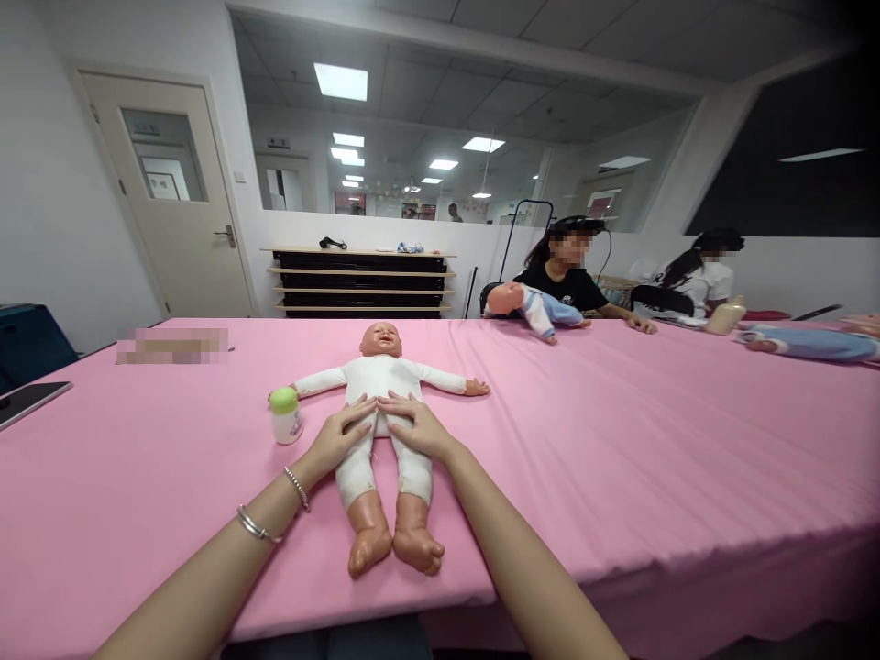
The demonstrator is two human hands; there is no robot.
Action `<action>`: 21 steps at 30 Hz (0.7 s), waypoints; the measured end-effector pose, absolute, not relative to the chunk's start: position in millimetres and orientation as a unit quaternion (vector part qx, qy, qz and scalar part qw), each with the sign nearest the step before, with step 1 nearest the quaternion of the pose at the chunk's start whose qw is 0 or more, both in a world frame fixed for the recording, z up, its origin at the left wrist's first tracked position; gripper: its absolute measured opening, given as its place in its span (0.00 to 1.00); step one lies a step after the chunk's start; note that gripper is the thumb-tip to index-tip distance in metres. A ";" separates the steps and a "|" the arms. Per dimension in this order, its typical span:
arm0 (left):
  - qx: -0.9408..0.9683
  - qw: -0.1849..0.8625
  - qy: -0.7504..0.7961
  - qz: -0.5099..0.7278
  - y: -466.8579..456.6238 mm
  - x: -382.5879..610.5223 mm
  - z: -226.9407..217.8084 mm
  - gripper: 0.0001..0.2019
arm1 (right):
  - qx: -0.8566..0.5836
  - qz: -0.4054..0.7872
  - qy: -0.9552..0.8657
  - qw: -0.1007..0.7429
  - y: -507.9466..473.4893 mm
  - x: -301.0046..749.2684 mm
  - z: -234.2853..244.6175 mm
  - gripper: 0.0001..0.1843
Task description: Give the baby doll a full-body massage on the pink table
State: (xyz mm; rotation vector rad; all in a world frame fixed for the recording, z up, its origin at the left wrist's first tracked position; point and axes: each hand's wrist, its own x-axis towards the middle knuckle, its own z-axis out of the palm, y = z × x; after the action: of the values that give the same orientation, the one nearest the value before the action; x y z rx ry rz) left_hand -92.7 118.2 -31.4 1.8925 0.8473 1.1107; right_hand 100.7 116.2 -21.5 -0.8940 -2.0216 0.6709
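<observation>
Plastic baby doll in a white bodysuit lies face-up on the pink-sheeted table, head at 12 o'clock, feet toward you at 6. Your left hand and right hand rest open on its upper thighs, fingers spread, gripping nothing.

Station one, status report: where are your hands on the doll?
Left hand and right hand flat on baby doll's thighs. Green-capped bottle beside doll.
</observation>
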 end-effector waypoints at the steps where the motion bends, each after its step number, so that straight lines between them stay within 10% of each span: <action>1: 0.722 0.405 0.330 0.453 116.4 -93.6 -30.1 0.21 | -0.349 0.286 -0.784 0.427 114.5 100.0 -19.9 0.18; 9: 0.451 0.548 0.313 0.631 123.4 -99.7 -30.9 0.17 | -0.313 0.478 -0.530 0.627 112.2 98.2 -12.1 0.11; 21: 0.445 0.552 0.317 0.630 128.2 -99.4 -32.5 0.15 | -0.261 0.600 -0.403 0.639 118.3 106.4 -8.5 0.14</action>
State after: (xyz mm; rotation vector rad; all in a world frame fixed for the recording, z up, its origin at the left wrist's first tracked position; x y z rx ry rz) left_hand -99.4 128.2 -32.5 1.0537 0.7495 1.4904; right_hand 106.4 118.3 -8.5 -0.5966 -0.9199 1.3691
